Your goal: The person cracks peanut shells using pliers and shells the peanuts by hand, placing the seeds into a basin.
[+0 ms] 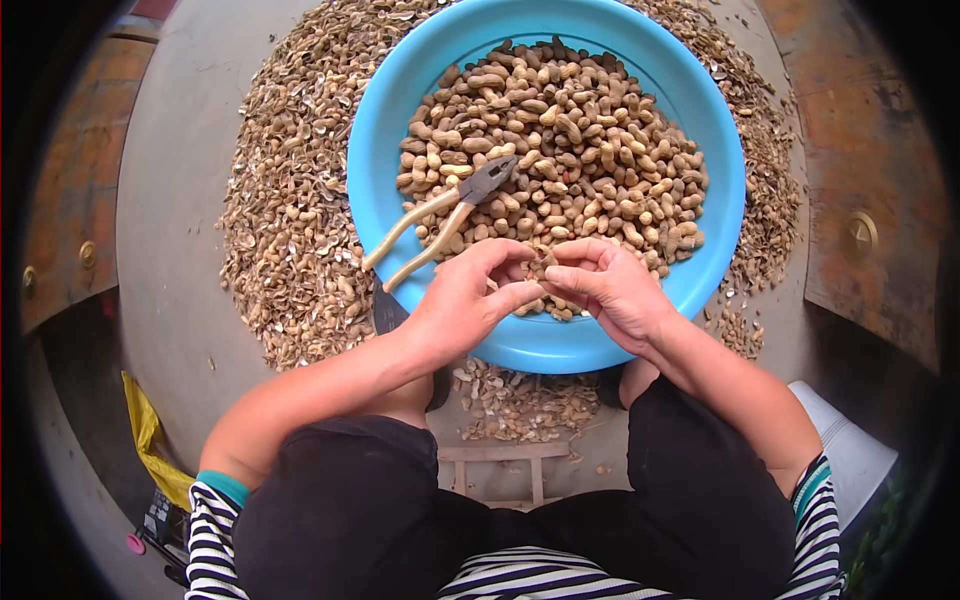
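Over the near part of a blue basin my two hands meet at a small peanut. My left hand pinches it from one side with thumb and fingers. From the other side the fingertips of my right hand are closed on it too; its exact state is too small to tell. Many unshelled peanuts fill the basin. Pliers with pale handles lie on the peanuts at the left, handles over the basin's rim, jaws nearly closed.
Heaps of broken shells lie on the grey floor left and right of the basin, with more shells between my legs. Wooden panels stand at both sides. At lower left is a yellow bag, at lower right a whitish object.
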`<state>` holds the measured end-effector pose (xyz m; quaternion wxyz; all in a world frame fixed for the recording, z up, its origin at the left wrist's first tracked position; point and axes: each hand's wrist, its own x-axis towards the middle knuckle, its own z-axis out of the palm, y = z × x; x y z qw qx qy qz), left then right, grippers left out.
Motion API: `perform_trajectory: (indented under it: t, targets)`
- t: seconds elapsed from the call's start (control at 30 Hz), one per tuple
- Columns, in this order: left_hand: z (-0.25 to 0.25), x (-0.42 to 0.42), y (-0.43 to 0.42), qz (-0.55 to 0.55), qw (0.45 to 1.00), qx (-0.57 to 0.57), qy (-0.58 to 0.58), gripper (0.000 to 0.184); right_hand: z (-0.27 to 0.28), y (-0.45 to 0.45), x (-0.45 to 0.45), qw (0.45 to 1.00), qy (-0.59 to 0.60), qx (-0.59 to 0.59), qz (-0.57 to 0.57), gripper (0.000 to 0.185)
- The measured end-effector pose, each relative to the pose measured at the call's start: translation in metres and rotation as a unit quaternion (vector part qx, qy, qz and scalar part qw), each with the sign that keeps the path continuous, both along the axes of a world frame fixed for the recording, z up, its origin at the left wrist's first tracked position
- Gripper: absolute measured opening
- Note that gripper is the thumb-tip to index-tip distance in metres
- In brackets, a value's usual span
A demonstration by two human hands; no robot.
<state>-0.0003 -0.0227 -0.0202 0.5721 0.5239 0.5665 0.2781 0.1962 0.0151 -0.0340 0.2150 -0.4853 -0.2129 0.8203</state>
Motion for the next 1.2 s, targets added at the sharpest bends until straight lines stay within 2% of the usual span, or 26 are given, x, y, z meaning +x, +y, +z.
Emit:
perform_trajectory:
  t: [0.1,0.17,0.23,0.33,0.47,0.57,0.67,0.73,0.83,0.93,1.2]
  targets:
    - [-0.007,0.003,-0.001,0.042,0.997,-0.033,-0.048,0.028,0.009,-0.005,-0.011,0.998,0.029,0.019,0.047,0.036]
    - [-0.006,0.000,0.001,0.039,0.999,-0.005,-0.028,0.024,0.005,-0.004,-0.009,0.998,0.036,0.027,0.049,0.035]
    - [0.003,-0.004,0.005,0.010,0.999,0.033,0.035,0.016,0.007,-0.001,-0.007,0.993,0.102,-0.048,0.020,0.032]
    - [0.000,-0.005,0.004,-0.014,0.994,0.084,0.062,0.012,0.006,-0.002,-0.006,0.990,0.125,-0.071,0.010,0.029]
    - [-0.002,-0.003,0.002,0.002,0.993,0.113,0.027,0.013,-0.002,-0.006,-0.005,0.988,0.129,-0.081,-0.004,0.028]
    - [0.003,-0.004,0.003,0.000,0.997,0.079,-0.004,0.014,0.005,-0.003,-0.007,0.988,0.143,-0.053,0.024,0.030]
    - [0.004,-0.005,0.006,-0.022,0.990,0.135,0.030,0.016,0.020,0.004,-0.008,0.978,0.189,-0.074,0.044,0.034]
    - [0.003,-0.005,0.008,-0.075,0.952,0.274,0.112,0.018,0.024,0.006,-0.008,0.971,0.216,-0.091,0.039,0.036]
    - [0.002,-0.002,0.008,-0.076,0.959,0.262,0.075,0.021,0.016,0.004,-0.006,0.977,0.198,-0.061,0.047,0.033]
    - [0.003,-0.002,0.006,-0.077,0.967,0.237,0.048,0.021,0.020,0.004,-0.004,0.975,0.201,-0.086,0.043,0.032]
    - [0.009,-0.001,0.009,-0.093,0.957,0.263,0.083,0.017,0.028,0.008,-0.005,0.971,0.221,-0.084,0.042,0.034]
